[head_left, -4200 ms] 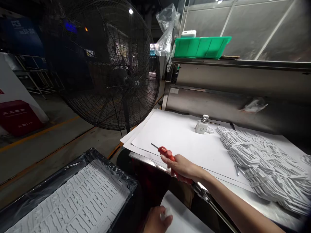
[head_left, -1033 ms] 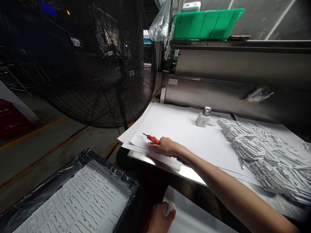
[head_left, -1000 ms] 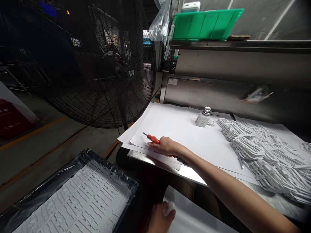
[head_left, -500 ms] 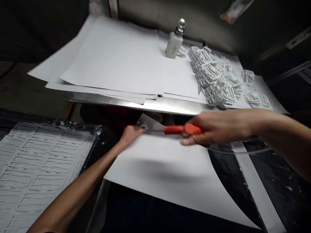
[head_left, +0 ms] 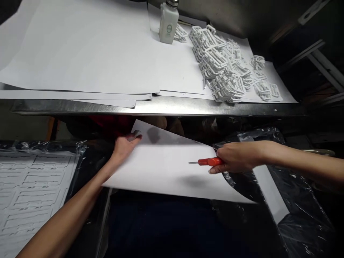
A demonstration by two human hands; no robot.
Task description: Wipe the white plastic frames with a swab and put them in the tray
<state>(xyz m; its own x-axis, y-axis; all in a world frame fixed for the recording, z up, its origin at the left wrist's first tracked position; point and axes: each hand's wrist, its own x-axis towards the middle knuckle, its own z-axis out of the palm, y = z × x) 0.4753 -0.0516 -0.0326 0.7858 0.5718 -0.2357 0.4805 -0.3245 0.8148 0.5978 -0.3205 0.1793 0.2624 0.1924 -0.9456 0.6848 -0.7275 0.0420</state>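
A large white sheet [head_left: 166, 165] is stretched over my lap, below the bench edge. Its left edge is gripped by my left hand [head_left: 125, 146], with a small grey piece showing at the fingertips. My right hand [head_left: 233, 157] is closed around a red-handled tool [head_left: 211, 162], whose thin metal tip points left over the sheet. The sheet's upper right corner also runs up to my right fingers; whether they pinch it is hidden.
On the metal bench [head_left: 172, 107] lie large white sheets [head_left: 88, 46], a square bottle [head_left: 168, 24] and a heap of small white frames [head_left: 217, 64]. Patterned white sheets [head_left: 34, 186] are at the left, and black plastic [head_left: 303, 215] is at the right.
The view has shifted right and closer to the bench. The red tool is now further from my left hand, and the sheet's upper edge reaches across to my right hand.
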